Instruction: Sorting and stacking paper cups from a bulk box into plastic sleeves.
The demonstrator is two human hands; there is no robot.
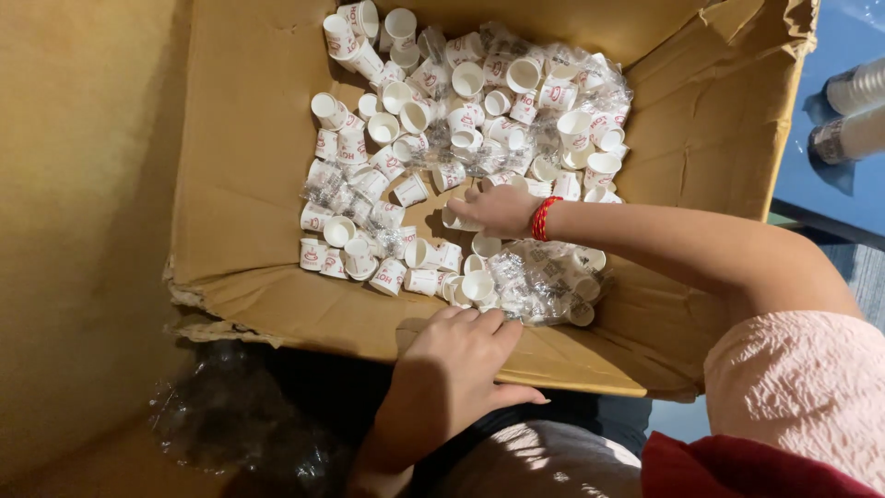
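Observation:
A large brown cardboard box [258, 175] lies open below me, its floor covered with several small white paper cups [479, 120] printed in red. My right hand [493, 210], with a red band at the wrist, reaches down into the box and closes its fingers on one small white cup [454, 221] near the middle. My left hand [452, 369] rests flat on the near flap of the box [572, 355], fingers spread, holding nothing.
Torn clear plastic wrap [530, 277] lies among the cups inside the box. Crumpled clear plastic [221, 415] sits outside the box at the lower left. Stacked cups in sleeves [853, 111] lie on a blue surface at the upper right.

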